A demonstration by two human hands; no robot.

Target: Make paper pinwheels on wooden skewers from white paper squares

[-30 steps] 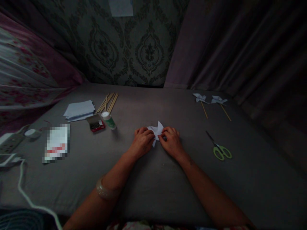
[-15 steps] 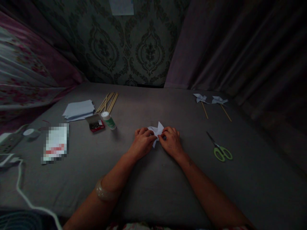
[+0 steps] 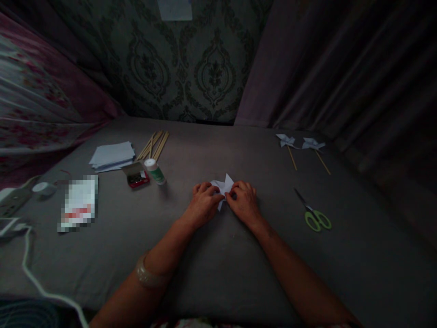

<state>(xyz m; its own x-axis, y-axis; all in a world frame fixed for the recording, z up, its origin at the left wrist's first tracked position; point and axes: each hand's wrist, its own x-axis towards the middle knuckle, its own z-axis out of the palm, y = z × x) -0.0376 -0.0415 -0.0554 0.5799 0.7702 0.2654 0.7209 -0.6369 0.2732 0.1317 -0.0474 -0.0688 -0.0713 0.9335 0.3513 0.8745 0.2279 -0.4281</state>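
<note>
A white paper pinwheel [image 3: 224, 186] lies on the grey cloth between my two hands, one pointed blade sticking up and another pointing toward me. My left hand [image 3: 204, 202] grips its left side with curled fingers, thumb near the centre. From the right, my right hand [image 3: 243, 200] pinches the paper, thumb and forefinger close to the middle. The fingers cover much of the pinwheel, so its centre is partly hidden. Both hands rest low, at the cloth.
Left: a paper stack [image 3: 113, 156], wooden sticks [image 3: 150, 146], a red box of small metal pieces [image 3: 136, 177], a glue stick [image 3: 155, 172], a blurred packet [image 3: 79, 202] and a power strip [image 3: 15, 202]. Right: green-handled scissors [image 3: 316, 218] and two pinwheels on sticks [image 3: 287, 140].
My left thumb has shifted slightly right, toward the pinwheel's centre. My right hand keeps its pinch, and the pinwheel stays in place. The camera view has drifted a little.
</note>
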